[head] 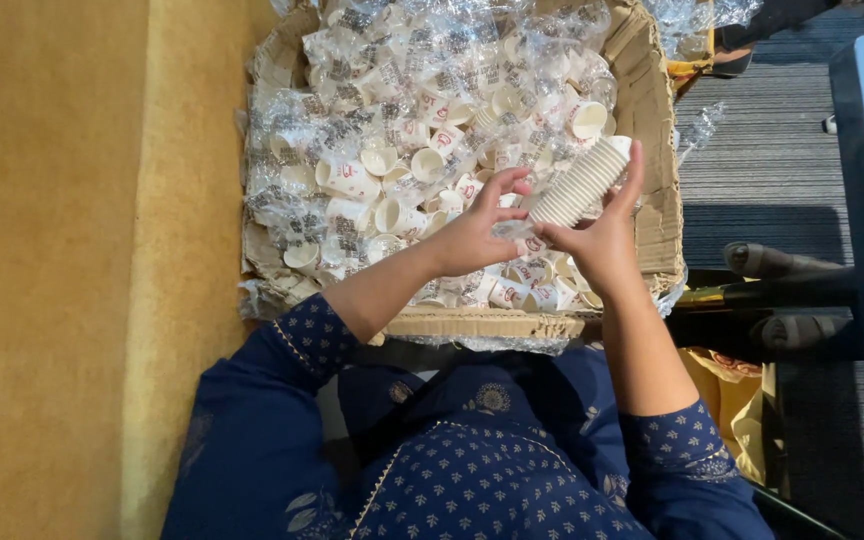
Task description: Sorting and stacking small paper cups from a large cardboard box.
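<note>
Two hands meet over the near right part of a cardboard box (664, 190) that sits on the floor. The right hand (602, 240) is closed around the lower end of a nested stack of white paper cups (582, 183), thumb and fingers wrapped about it, so that the stack tilts up towards the box's right wall. The left hand (477, 230) touches the same lower end, its fingers half curled and pinching at the clear wrapper there. The box is filled edge to edge with loose small cups (392, 170) and crumpled clear plastic bags (352, 60). Dark blue patterned sleeves (302, 345) show at the near edge.
</note>
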